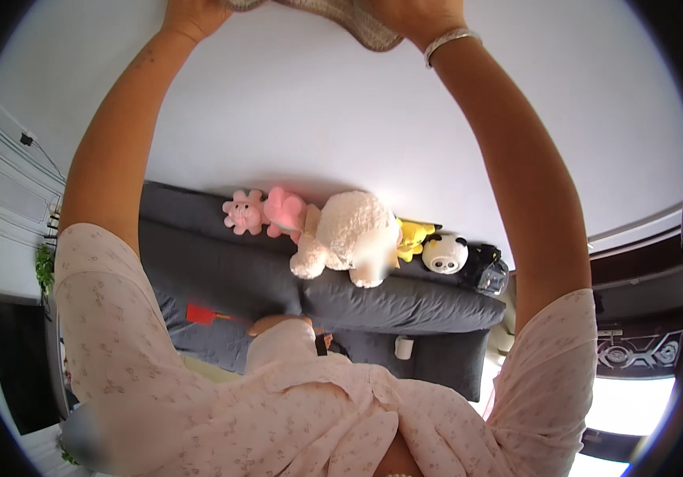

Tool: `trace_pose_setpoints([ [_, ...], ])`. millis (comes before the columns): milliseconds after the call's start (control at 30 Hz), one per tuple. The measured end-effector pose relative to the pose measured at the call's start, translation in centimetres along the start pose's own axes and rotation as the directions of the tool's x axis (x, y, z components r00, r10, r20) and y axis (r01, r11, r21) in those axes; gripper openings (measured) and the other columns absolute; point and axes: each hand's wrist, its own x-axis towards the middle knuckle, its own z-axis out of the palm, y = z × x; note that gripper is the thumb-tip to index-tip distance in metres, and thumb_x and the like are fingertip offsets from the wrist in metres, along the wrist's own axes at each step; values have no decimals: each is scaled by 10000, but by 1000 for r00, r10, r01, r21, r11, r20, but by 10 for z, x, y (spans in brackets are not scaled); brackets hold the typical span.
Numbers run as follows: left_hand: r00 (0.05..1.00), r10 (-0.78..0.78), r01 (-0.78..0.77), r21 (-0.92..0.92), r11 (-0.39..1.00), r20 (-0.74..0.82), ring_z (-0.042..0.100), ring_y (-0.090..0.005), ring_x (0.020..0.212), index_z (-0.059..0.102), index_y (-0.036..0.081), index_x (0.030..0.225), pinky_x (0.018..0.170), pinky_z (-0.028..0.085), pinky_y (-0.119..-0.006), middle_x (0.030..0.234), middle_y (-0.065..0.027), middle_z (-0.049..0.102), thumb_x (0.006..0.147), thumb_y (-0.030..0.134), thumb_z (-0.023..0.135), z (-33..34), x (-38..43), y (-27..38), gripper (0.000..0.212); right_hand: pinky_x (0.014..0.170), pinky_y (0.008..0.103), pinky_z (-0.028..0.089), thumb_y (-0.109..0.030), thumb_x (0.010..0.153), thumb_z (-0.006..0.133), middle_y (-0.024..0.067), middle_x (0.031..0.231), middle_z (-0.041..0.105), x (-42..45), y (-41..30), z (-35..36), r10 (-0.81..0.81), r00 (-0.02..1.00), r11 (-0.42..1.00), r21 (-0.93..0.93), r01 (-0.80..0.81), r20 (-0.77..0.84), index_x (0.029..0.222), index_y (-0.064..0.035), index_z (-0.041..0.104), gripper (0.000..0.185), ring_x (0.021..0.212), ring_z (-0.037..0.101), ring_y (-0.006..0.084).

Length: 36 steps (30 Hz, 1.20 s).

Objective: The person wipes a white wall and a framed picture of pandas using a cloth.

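Note:
At the top edge, my left hand (198, 15) and my right hand (416, 15) are raised, both partly cut off by the frame. Between them stretches a grey-brown textured fabric piece (341, 15), with each hand gripping an end; the fingers are mostly hidden. Its lower edge curves and sags near my right hand. A silvery bracelet (451, 40) circles my right wrist. My arms reach past a pale wall (317, 101).
A dark grey sofa (216, 256) carries pink plush toys (284, 208), a large cream plush toy (353, 226), a yellow plush toy (414, 235) and a panda plush (445, 253). A white cup-like object (403, 347) and a red object (200, 314) are lower down. A dark screen (22, 364) stands left.

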Motion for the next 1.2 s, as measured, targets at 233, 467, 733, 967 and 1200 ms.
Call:
trace_pose_setpoints([
  [233, 982, -17, -37, -280, 959, -187, 522, -302, 1322, 647, 93, 1296, 1210, 238, -541, 1339, -97, 641, 894, 342, 651, 39, -26, -23, 473, 869, 410, 466, -418, 919, 652, 30, 1505, 499, -11, -5, 4, -28, 994, 999, -40, 32, 104, 1404, -194, 554, 543, 1372, 470, 215],
  [467, 984, -138, 179, -587, 789, 114, 478, -220, 1375, 544, 114, 1406, 1238, 229, -510, 1421, -37, 582, 933, 330, 626, 21, -51, -11, 526, 820, 368, 478, -479, 894, 662, 23, 1566, 429, -21, -33, 4, -82, 957, 996, 41, 74, 278, 1408, -172, 557, 608, 1248, 552, 171],
  [733, 987, 114, -152, -416, 897, -114, 553, -305, 1298, 639, 58, 1290, 1157, 338, -610, 1326, -113, 643, 890, 214, 653, -4, -41, -30, 430, 821, 338, 461, -283, 853, 669, 44, 1537, 470, -11, -37, -3, -207, 909, 978, 66, 196, 362, 1287, -147, 633, 456, 1110, 616, 146],
  [967, 932, -62, -96, -410, 907, -356, 510, -355, 1316, 604, 59, 1324, 1172, 270, -626, 1315, -123, 633, 872, 270, 707, -17, 83, -77, 510, 1188, 474, 274, -260, 845, 684, 107, 1490, 497, 116, 13, -8, 268, 961, 963, 24, -267, -66, 1357, -65, 570, 560, 1434, 392, 292],
  [1200, 943, -260, -61, -874, 481, -209, 504, -283, 1312, 466, 50, 1448, 1125, 406, -416, 1449, -140, 501, 841, 207, 807, -16, 76, -66, 714, 1119, 414, 383, -216, 840, 649, 109, 1371, 587, 111, 15, -4, -100, 995, 993, 71, 99, 10, 1147, -55, 671, 347, 1351, 489, 270],
])
